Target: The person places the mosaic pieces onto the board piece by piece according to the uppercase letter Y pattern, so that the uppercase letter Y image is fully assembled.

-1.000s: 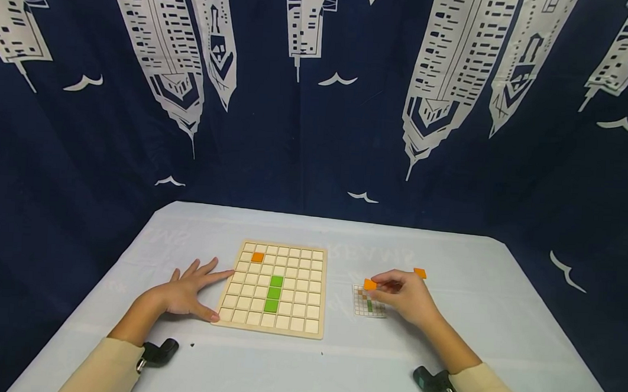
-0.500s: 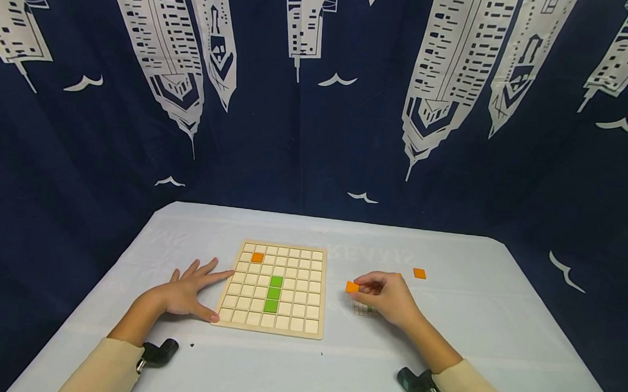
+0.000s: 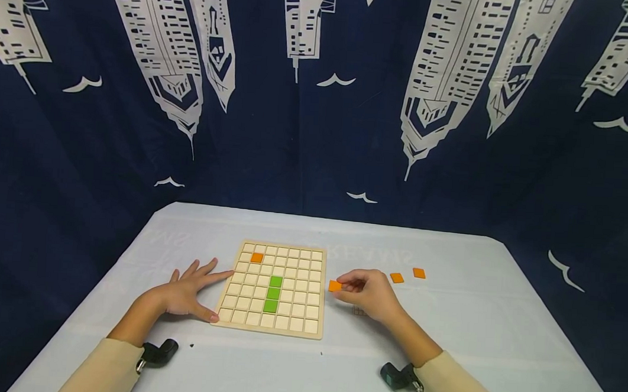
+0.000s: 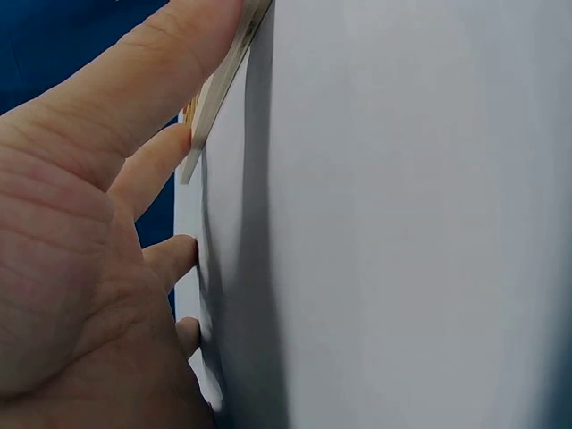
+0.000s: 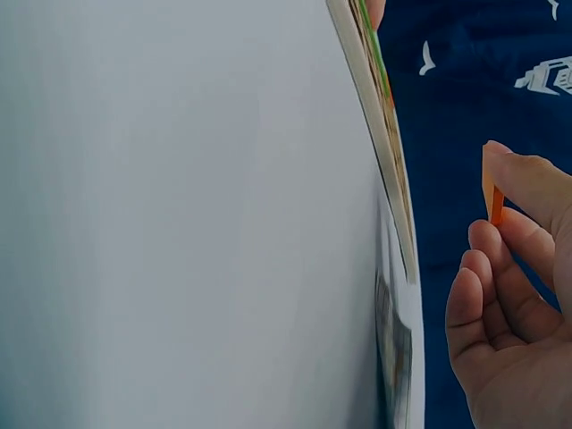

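A wooden grid board (image 3: pixel 307 326) lies on the table with one orange square tile (image 3: pixel 257 257) near its far left corner and a column of green tiles (image 3: pixel 274 294) around its middle. My left hand (image 3: pixel 183 291) is spread at the board's left side, thumb and index fingertip on its edge. In the left wrist view the left thumb (image 4: pixel 134 76) reaches to the frame. Just right of the board, my right hand (image 3: pixel 370 293) pinches an orange square tile (image 3: pixel 335 286) between thumb and fingers. The right wrist view shows this tile (image 5: pixel 492 183) held above the table.
Two loose orange tiles (image 3: pixel 397 278) lie beyond the right hand. A small printed grid card (image 3: pixel 359 311) is mostly covered by that hand. A dark blue curtain (image 3: pixel 307 130) with white building prints hangs behind the white table (image 3: pixel 241 370).
My right hand has moved left, carrying the orange tile from over the card toward the board. A second loose orange tile has come into view behind it. The left hand stays put.
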Demonstrator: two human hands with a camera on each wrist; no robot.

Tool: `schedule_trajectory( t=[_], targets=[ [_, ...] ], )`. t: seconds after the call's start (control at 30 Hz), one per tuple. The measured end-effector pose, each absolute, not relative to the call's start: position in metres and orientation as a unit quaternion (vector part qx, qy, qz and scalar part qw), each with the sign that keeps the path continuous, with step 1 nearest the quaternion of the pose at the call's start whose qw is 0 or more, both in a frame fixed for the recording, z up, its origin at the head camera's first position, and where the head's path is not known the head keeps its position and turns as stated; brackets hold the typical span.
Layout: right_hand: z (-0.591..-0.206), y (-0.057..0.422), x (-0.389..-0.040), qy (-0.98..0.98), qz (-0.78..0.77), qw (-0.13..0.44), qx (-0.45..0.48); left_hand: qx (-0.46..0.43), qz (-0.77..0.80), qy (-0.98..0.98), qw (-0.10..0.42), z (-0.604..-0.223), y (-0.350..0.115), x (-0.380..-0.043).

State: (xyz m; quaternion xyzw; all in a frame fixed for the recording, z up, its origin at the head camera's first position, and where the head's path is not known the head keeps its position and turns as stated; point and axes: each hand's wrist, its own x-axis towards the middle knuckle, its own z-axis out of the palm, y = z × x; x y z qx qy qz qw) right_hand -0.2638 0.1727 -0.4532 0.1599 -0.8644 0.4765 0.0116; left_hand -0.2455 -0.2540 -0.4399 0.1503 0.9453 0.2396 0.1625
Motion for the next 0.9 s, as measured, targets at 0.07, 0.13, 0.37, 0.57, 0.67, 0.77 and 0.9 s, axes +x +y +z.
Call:
schedule_trajectory(
  t=[0.07,0.13,0.37,0.57,0.67,0.77,0.9],
  targets=[
    [-0.452,0.169,-0.265,-0.864,0.477,0.012,0.162,0.149,0.240,0.945,0.163,-0.440,-0.254,-0.246],
    [-0.451,0.165,-0.266,-0.862,0.478,0.012,0.167,0.149,0.239,0.946,0.162,-0.441,-0.254,-0.246],
    [-0.453,0.154,-0.270,-0.853,0.488,0.012,0.183,0.151,0.238,0.946,0.161,-0.441,-0.254,-0.246],
    [-0.451,0.142,-0.273,-0.847,0.494,0.013,0.196,0.152,0.240,0.945,0.163,-0.440,-0.254,-0.246],
    [-0.450,0.135,-0.275,-0.846,0.496,0.009,0.195,0.152,0.240,0.945,0.163,-0.441,-0.254,-0.246],
    [-0.449,0.127,-0.277,-0.845,0.497,0.006,0.197,0.152,0.239,0.945,0.162,-0.442,-0.255,-0.247],
    [-0.450,0.118,-0.280,-0.841,0.501,0.007,0.202,0.151,0.236,0.946,0.162,-0.444,-0.255,-0.247]
  ],
)
